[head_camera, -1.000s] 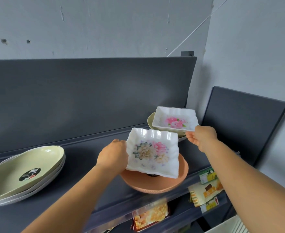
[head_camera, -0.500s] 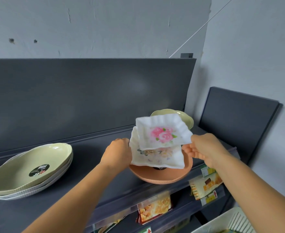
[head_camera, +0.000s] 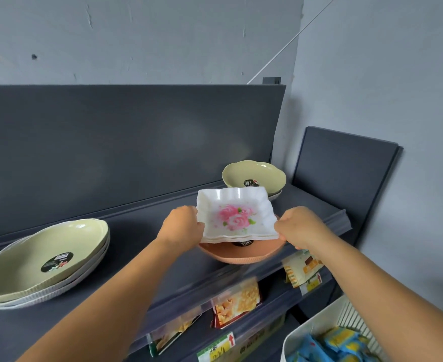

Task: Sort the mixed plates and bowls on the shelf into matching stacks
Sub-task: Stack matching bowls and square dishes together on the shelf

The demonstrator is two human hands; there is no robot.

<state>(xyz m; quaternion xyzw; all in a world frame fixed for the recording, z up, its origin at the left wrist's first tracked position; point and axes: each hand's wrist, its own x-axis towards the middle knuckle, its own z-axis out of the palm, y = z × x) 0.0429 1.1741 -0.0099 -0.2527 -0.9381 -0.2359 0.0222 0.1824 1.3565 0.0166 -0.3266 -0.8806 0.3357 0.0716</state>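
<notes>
Inside orange bowl [head_camera: 241, 257]: two stacked white square dishes [head_camera: 234, 218]; both hands gripping.

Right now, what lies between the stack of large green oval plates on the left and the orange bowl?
In the head view, only bare dark shelf lies between the green oval plates and the orange bowl; the left forearm crosses in front.

Two white square plates [head_camera: 234, 218] with pink roses sit stacked above an orange bowl [head_camera: 241, 254]. Green bowls [head_camera: 254, 175] stand behind. Green oval plates [head_camera: 45, 259] are stacked at the shelf's [head_camera: 136, 231] left.
</notes>
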